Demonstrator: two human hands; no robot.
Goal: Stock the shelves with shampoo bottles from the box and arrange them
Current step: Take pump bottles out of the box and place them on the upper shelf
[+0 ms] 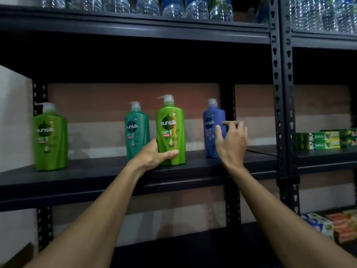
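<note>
On the left hand point(154, 154), the thumb point(172, 153) lies across the lower front of the light green shampoo bottle point(171, 128). The other fingers curl out of sight behind it, so the hand grips the bottle near its base. That bottle stands upright at the middle of the frame, on the dark shelf point(87, 176), label facing out.

The right hand point(232, 146) is spread and loose, holding nothing. Its fingers point(230, 123) reach across the right edge of the blue shampoo bottle point(211, 132), which stands upright right of centre. I cannot tell whether they touch it.

Just left of the gripped bottle, partly behind the left wrist, a teal shampoo bottle point(136, 130) stands upright. Well apart, at the left of the frame, stands a second green bottle point(50, 140), blurred.

Along the top edge, clear water bottles point(173, 6) line the shelf above. At the right edge, green cartons point(326, 140) are stacked on the neighbouring shelf, and coloured packs point(328, 225) lie at the lower right.
</note>
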